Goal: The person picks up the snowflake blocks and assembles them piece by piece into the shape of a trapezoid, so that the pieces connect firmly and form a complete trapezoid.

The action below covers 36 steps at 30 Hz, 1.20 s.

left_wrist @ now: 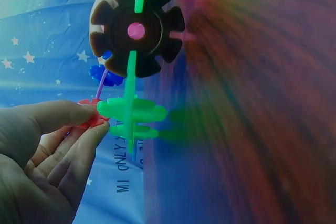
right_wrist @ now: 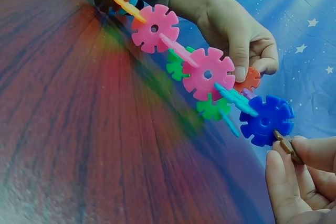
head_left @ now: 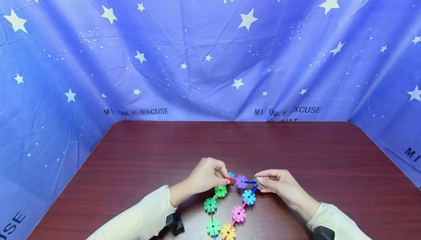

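A chain of notched plastic interlocking discs (head_left: pixel 238 213) stretches from both hands toward the near edge of the head view, where its lower end is cut off. My left hand (head_left: pixel 205 176) pinches a red disc (left_wrist: pixel 93 120) between thumb and fingertips. To its right comes a purple disc (head_left: pixel 241 181), joined edgewise to a dark blue disc (right_wrist: pixel 265 121). At the right end of this stretch, my right hand (head_left: pixel 285 188) pinches a brown disc (right_wrist: pixel 287 147), which is slotted against the blue. Green discs (head_left: pixel 210 205) run down the left side; light blue, pink and yellow ones (head_left: pixel 228 231) run down the right.
The dark red wooden table (head_left: pixel 158 141) extends behind and beside the hands. A blue curtain with white stars (head_left: pixel 204 57) hangs around its back and sides. Black wrist cameras (head_left: pixel 323 232) sit under the cream sleeves (head_left: pixel 141 210).
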{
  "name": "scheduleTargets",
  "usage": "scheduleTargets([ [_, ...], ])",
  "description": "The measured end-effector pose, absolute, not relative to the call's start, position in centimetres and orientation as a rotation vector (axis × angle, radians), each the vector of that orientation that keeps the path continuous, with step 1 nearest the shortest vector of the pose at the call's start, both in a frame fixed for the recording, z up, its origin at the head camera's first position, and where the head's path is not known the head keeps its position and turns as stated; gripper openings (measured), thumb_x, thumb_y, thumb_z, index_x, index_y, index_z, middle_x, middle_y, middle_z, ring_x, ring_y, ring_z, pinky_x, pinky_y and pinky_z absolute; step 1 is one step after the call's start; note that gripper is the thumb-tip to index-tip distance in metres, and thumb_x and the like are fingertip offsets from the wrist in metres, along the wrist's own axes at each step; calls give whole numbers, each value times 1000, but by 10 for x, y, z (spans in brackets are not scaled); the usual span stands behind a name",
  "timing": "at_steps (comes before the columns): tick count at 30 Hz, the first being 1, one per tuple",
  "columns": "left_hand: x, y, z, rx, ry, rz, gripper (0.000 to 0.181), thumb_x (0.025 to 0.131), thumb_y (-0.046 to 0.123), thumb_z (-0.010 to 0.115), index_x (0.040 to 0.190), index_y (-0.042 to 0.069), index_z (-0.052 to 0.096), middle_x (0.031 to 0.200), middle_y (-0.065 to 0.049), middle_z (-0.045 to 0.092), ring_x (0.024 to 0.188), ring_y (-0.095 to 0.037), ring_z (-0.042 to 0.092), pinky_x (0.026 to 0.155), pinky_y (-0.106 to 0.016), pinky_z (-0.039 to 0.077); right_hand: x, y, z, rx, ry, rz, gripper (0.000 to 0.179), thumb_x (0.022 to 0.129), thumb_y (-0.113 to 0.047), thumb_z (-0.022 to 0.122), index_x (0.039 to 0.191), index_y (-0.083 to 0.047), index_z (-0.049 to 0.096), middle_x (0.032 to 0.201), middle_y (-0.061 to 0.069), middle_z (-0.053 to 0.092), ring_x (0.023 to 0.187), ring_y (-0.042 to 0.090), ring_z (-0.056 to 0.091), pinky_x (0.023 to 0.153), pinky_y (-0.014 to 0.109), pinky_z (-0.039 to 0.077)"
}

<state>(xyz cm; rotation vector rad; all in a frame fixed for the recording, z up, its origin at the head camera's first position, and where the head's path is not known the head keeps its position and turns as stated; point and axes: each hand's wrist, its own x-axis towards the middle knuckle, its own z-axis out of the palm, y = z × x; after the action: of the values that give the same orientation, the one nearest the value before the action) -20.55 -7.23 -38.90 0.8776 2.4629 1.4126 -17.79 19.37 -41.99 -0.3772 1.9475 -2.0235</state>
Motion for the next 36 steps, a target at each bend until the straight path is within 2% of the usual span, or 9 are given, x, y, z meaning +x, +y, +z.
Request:
scheduleTargets([
  [13,-202,-69,-392,907,2482,1453,10,77,2,75,72,9,69,73,1,70,60,1,61,50,-17,48,-176,193,-418,-398,1914,-2053,17,93,-2,55,103,-3,68,91,-5,70,77,8,66,70,26,56],
  [20,-200,-66,-393,922,2525,1439,9,77,3,75,74,10,70,74,3,70,62,2,61,52,-16,48,-177,192,-418,-367,1892,-2029,14,92,-3,56,100,-6,68,87,-4,68,74,8,64,70,28,56],
  [25,-197,-63,-395,953,2548,1423,9,78,4,75,74,10,70,73,3,70,62,4,60,55,-16,50,-178,187,-420,-406,1836,-1999,9,93,-5,55,93,-7,64,88,-3,70,80,6,64,73,29,56],
  [29,-196,-62,-395,989,2553,1429,8,78,4,75,75,10,71,74,2,70,62,5,60,57,-15,50,-179,181,-420,-396,1780,-1969,6,93,-7,56,96,-5,61,86,-3,70,79,7,65,73,34,56],
  [32,-196,-62,-395,1011,2547,1453,7,78,4,75,75,10,71,74,1,70,62,5,59,56,-15,50,-179,177,-419,-358,1791,-1948,13,92,-8,58,103,-1,62,86,-3,70,80,7,64,73,34,56],
  [36,-197,-62,-396,1016,2524,1470,7,79,4,75,78,11,73,75,2,71,62,5,59,56,-16,50,-179,173,-416,-375,1894,-1900,22,90,-9,61,104,7,65,83,-6,70,75,2,61,67,23,53],
])
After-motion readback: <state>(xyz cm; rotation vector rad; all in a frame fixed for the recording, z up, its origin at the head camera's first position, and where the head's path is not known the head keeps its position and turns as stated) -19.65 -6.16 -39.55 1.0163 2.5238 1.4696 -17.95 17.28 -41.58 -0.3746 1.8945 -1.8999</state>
